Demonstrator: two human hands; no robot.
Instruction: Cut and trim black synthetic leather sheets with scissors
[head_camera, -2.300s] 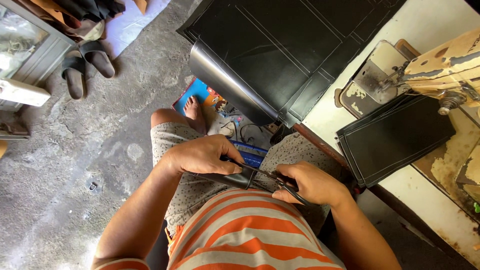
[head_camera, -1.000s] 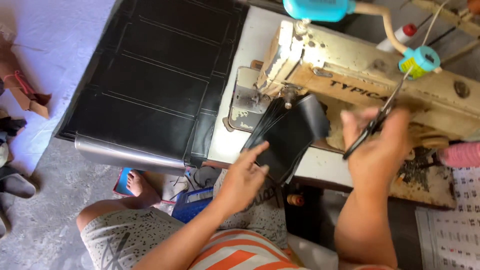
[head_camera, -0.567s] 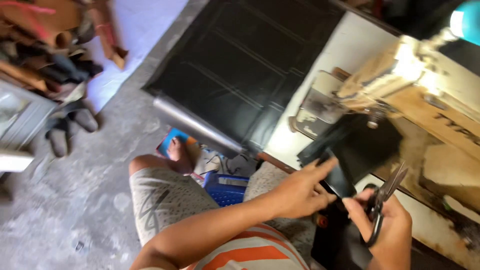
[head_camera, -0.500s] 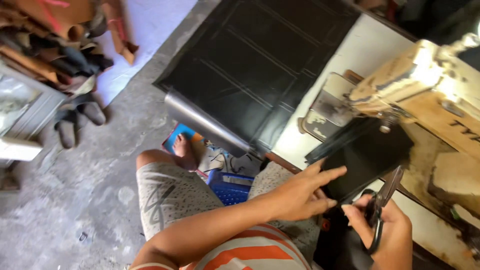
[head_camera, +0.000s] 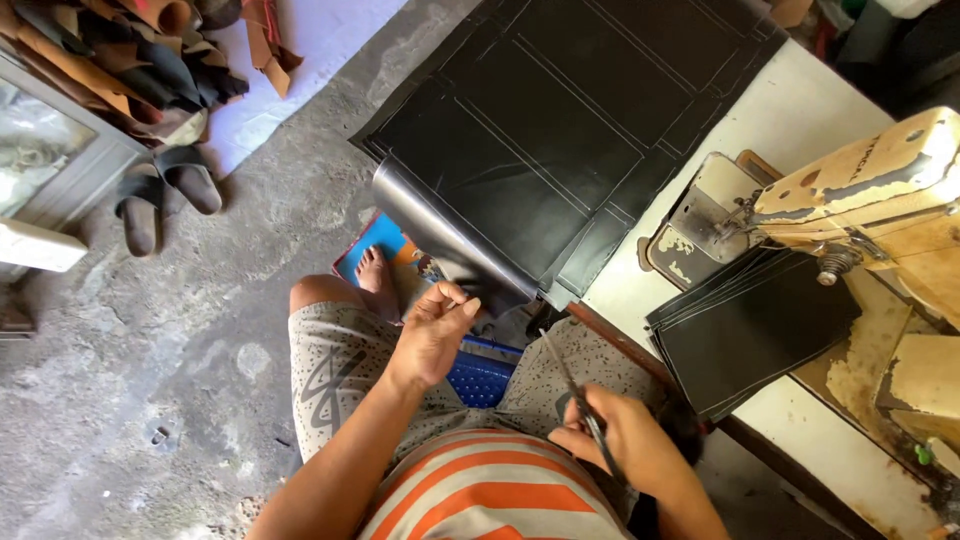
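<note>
Seated at the sewing table, scissors in one hand, the other now empty.

The big black leather sheet (head_camera: 530, 150) hangs off the table (head_camera: 800, 130) ahead of both hands; its rolled edge lies just beyond the left hand (head_camera: 432, 335). The stack of black panels (head_camera: 755, 330), under the left hand a moment ago, rests under the sewing machine (head_camera: 870, 190), beyond the right hand (head_camera: 625, 445). That hand grips scissors (head_camera: 575, 395); the left is loosely curled, empty.

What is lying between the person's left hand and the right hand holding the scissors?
In the head view, only the lap in patterned shorts lies between left hand and right hand with scissors.
</note>
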